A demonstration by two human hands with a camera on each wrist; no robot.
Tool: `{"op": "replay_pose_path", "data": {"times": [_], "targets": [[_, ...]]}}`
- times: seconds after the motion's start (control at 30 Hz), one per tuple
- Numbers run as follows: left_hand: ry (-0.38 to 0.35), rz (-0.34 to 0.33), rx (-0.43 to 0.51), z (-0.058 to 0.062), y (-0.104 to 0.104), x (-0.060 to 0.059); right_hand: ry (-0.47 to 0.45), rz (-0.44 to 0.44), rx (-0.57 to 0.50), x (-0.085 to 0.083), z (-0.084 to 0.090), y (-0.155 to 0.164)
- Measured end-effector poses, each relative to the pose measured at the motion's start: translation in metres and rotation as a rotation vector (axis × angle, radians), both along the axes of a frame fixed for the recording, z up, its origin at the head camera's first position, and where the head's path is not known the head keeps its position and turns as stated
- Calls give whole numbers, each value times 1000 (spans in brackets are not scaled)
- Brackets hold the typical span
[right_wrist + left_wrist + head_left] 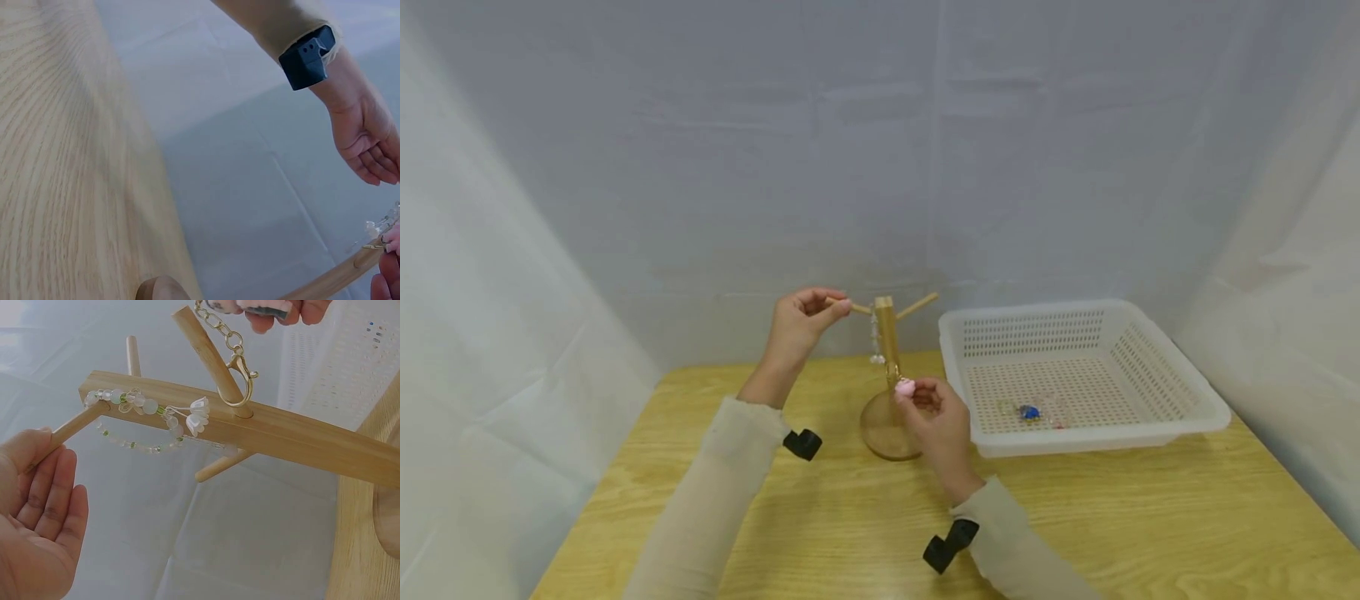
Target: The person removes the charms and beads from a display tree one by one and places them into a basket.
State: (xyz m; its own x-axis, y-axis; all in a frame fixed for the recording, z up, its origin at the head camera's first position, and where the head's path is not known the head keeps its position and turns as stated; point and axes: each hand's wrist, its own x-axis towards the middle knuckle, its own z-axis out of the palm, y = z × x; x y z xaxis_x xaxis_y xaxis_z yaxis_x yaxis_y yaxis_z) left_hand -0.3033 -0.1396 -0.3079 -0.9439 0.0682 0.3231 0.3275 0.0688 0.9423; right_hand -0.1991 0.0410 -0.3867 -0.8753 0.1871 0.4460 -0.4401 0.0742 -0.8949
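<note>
Left hand (pixel 797 329) pinching a peg (pixel 74 428), right hand (pixel 942 418) holding the pink charm (pixel 906 388); I'd lower it gently so the stand (pixel 887 333) won't wobble.

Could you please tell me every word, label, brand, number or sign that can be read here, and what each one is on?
There are none: no text can be read in any view.
The stand, beads and basket show no lettering on their visible sides.
The charm in the right hand and the small blue item are too small to tell.
</note>
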Motion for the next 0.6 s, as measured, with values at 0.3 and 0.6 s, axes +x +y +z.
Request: {"op": "replay_pose_path", "data": {"times": [0.3, 0.6], "targets": [[3, -2, 21, 0, 1, 1, -6, 23, 19, 2, 6, 10], [6, -7, 23, 0, 1, 2, 21, 91, -4, -14, -16, 21]]}}
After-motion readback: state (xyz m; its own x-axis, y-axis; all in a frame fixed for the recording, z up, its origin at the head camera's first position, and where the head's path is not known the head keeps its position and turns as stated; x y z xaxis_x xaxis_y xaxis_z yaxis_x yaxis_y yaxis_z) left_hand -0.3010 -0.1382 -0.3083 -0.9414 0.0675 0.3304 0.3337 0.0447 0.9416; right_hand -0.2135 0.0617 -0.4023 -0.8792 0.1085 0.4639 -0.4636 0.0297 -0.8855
